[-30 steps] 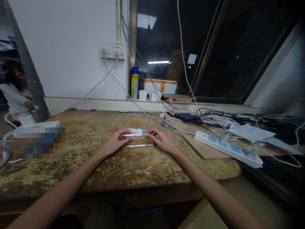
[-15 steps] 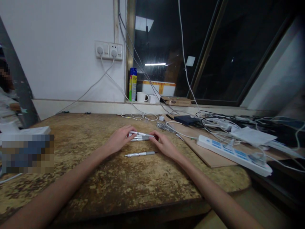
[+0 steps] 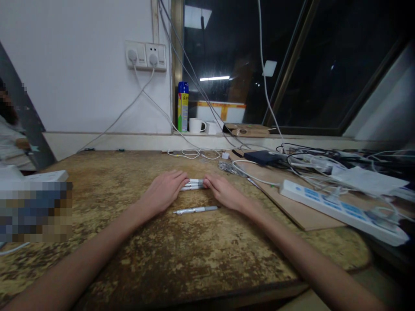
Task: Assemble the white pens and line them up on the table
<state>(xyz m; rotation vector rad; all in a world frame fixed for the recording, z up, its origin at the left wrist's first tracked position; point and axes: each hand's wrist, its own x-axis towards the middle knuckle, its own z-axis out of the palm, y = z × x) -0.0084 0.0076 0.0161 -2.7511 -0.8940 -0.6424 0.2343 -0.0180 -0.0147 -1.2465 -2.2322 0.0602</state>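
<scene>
Several white-and-grey pens (image 3: 195, 184) lie side by side between my two hands on the worn wooden table. My left hand (image 3: 167, 188) is closed over their left ends, which its fingers hide. At the other end my right hand (image 3: 222, 190) pinches the grey ends of the pens. Nearer to me, apart from both hands, a single pen (image 3: 196, 210) of the same white and grey look lies crosswise on the table.
To the right, a white power strip (image 3: 340, 211) and a tangle of cables rest by a brown board (image 3: 292, 211). A mug (image 3: 196, 125) and a spray can (image 3: 183, 108) stand on the sill. A blurred-out object (image 3: 35, 211) sits at the left.
The pen that was held raised and tilted between my hands has come down level with the others. My fingers have closed further over the pen ends. The view has shifted slightly.
</scene>
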